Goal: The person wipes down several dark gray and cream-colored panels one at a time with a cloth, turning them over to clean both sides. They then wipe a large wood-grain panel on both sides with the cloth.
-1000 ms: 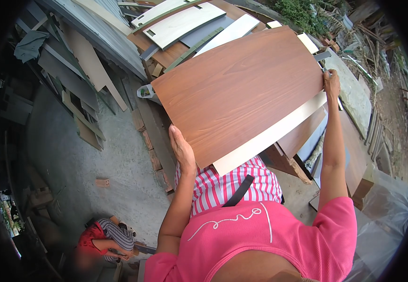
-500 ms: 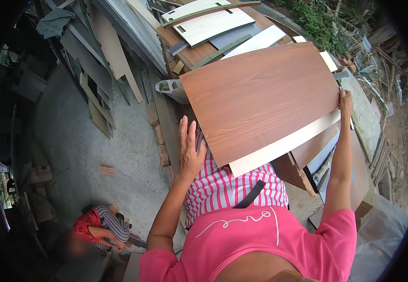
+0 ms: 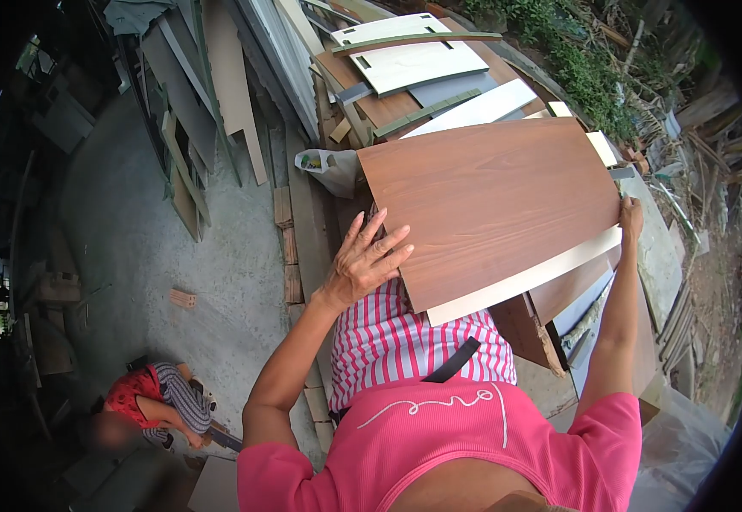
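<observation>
A brown wood-grain board [image 3: 499, 205] lies tilted in front of me, over my striped lap. My left hand [image 3: 367, 260] rests at its left edge, fingers spread and their tips over the brown face. At the far right edge my right hand [image 3: 631, 218] has its fingers curled round the board's side; the fingertips are partly hidden. Under the near edge a pale board [image 3: 525, 280] sticks out. Other boards [image 3: 572, 294] slant below it on the right.
White slotted panels [image 3: 422, 55] and wooden strips are piled beyond the board. A white sack [image 3: 327, 171] stands at its far left corner. Long panels [image 3: 234, 85] lean at the upper left. Another person [image 3: 162, 401] bends over at the lower left. A brick [image 3: 182, 298] lies on the concrete floor.
My left hand has moved from beside the board onto its left edge, fingers now spread across the face. The right hand keeps its hold. The view has shifted slightly.
</observation>
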`<action>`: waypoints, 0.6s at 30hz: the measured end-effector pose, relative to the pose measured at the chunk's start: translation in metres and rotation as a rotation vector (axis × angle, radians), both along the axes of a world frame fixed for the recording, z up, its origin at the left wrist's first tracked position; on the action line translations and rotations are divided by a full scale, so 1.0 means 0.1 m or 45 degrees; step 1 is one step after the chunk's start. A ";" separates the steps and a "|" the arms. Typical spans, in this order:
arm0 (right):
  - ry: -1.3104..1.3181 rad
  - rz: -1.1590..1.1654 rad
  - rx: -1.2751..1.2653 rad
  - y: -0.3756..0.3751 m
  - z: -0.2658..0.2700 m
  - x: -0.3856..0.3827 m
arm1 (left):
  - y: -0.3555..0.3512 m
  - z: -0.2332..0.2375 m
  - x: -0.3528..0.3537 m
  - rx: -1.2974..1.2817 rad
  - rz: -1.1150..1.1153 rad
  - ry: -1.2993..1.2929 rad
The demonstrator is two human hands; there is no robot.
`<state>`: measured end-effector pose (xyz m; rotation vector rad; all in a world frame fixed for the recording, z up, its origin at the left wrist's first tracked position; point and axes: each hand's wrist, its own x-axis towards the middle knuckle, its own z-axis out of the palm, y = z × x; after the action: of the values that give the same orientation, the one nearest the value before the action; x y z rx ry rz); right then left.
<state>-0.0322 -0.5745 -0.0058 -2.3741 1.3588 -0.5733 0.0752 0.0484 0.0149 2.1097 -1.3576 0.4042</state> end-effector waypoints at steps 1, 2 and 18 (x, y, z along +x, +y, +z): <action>-0.014 0.009 0.018 -0.02 0.01 -0.01 | -0.03 0.04 -0.04 -0.053 -0.029 -0.014; -0.027 0.017 0.035 -0.04 0.02 -0.02 | -0.05 0.08 -0.08 -0.106 -0.059 -0.026; -1.704 -0.176 1.294 0.02 -0.45 -0.02 | -0.82 1.23 -0.05 -0.569 -0.341 -0.474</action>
<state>-0.0339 -0.5725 -0.0503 -0.7171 0.7798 -0.9248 0.0706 -0.0338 0.1378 1.5129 -1.5557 0.9245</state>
